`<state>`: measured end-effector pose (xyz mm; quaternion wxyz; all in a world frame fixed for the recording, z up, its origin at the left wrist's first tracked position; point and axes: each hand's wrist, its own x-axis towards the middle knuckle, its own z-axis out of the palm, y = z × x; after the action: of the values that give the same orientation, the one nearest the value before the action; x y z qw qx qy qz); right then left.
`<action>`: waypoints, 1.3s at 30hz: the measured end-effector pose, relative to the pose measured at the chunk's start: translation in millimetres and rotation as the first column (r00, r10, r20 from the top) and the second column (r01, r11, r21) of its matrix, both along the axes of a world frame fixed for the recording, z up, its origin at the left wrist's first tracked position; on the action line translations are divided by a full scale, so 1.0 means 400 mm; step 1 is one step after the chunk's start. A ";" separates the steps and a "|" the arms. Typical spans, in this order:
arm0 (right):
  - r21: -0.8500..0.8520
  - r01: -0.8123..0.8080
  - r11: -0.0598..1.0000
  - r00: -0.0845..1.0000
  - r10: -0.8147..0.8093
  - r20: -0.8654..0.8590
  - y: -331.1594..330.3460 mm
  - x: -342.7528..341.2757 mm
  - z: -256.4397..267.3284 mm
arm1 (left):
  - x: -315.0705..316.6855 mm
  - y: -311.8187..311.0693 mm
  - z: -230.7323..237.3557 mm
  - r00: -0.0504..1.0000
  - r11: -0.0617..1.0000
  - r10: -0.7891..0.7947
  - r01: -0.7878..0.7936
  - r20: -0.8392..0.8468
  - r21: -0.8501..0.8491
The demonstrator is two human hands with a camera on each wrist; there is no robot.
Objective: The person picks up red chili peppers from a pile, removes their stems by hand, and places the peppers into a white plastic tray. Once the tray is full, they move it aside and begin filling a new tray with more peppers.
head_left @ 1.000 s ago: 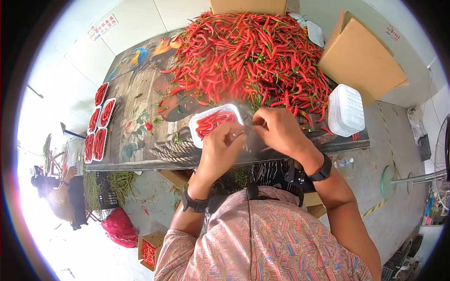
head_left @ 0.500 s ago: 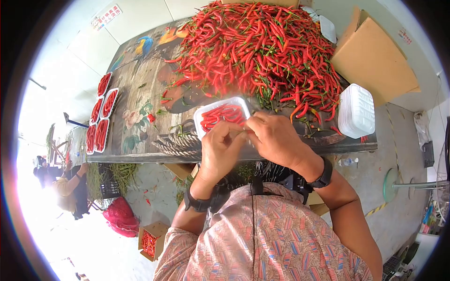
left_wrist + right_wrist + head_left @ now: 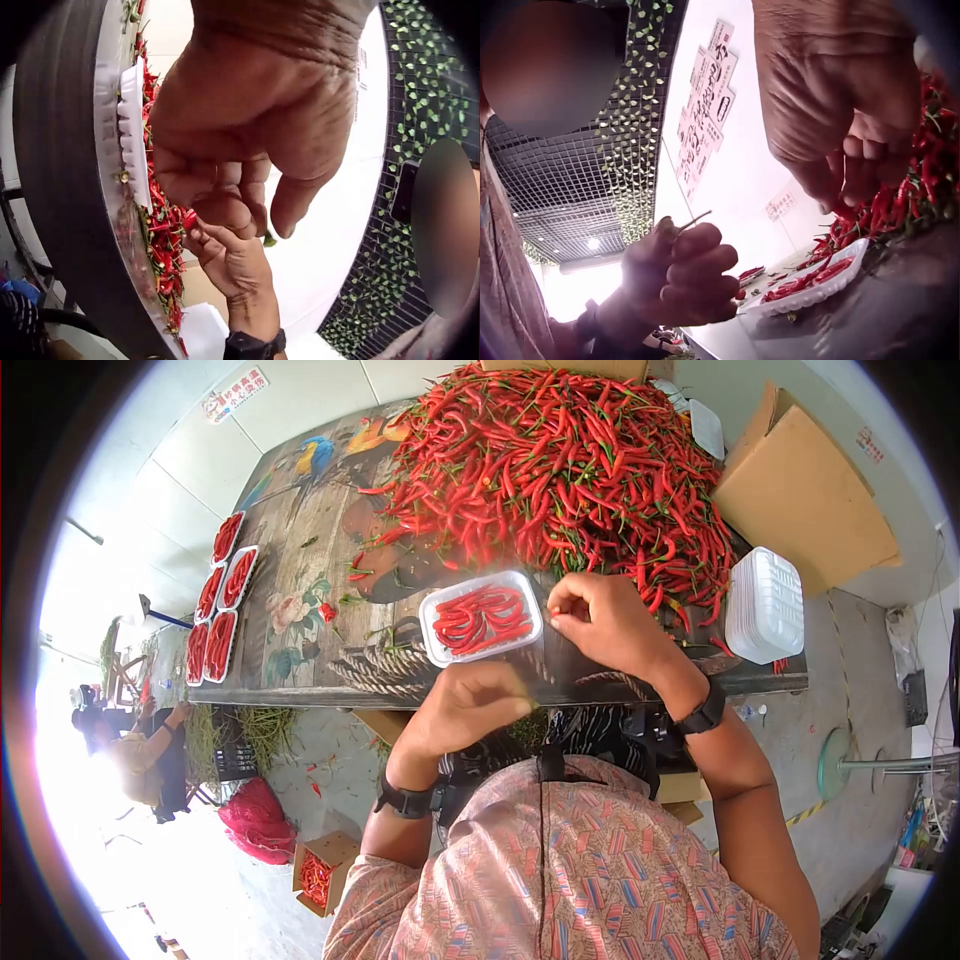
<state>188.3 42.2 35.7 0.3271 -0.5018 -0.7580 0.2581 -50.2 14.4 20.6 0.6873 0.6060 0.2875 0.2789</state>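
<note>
A white tray [image 3: 428, 632] of red chillies stands near the table's front edge. My left hand [image 3: 465, 710] is below it; in the right wrist view the left hand [image 3: 694, 277] pinches a thin green stem [image 3: 695, 221] between thumb and finger. Right of the tray, the right hand [image 3: 620, 630] has its fingers curled. In the left wrist view, the right hand [image 3: 241, 274] pinches a red chilli [image 3: 190, 219], mostly hidden by the fingers. The hands are apart.
A large heap of red chillies [image 3: 550, 470] covers the back of the table. Stacked white trays [image 3: 768, 605] stand at the right, beside a cardboard box [image 3: 810, 500]. Several filled trays [image 3: 220, 645] lie at the left edge. Twisted rope is pictured on the tabletop.
My hands came together beside the tray, then separated: the left moved down and left, the right moved right. The tray's chillies are now uncovered by the hands.
</note>
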 end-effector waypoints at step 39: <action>0.171 0.070 0.983 0.974 -0.104 0.203 0.159 -0.092 -0.078 | -0.064 0.076 -0.031 0.658 0.443 0.733 -0.273 -0.170 0.854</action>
<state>151.6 105.9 4.4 0.2957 -0.5308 -0.7841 0.1260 -75.9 44.7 8.2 0.1306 0.7659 0.4880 0.3977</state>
